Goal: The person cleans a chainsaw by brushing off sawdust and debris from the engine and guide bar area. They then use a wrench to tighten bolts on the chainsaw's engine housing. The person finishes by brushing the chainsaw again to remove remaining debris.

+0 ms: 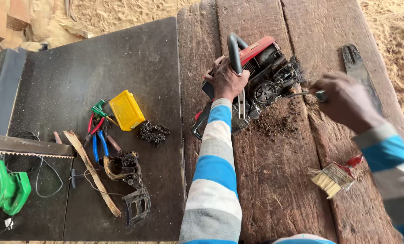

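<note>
A red and black chainsaw body (pixel 261 74) lies on its side on worn wooden planks (pixel 274 180), its side cover off. My left hand (pixel 226 80) grips its grey handle bar. My right hand (pixel 342 101) holds a thin metal tool (pixel 307 94) whose tip points into the dirty clutch area of the saw. Dark sawdust crumbs (pixel 274 122) lie under the saw. Both sleeves are striped blue, white and grey.
A paintbrush (pixel 335 176) lies on the planks near my right arm, a chainsaw guide bar (pixel 358 68) at the far right. On the black board (pixel 98 68) to the left: yellow box (pixel 126 110), coiled saw chain (pixel 153 132), pliers (pixel 97 133), black cover part (pixel 129 180), green power tool (pixel 3 187).
</note>
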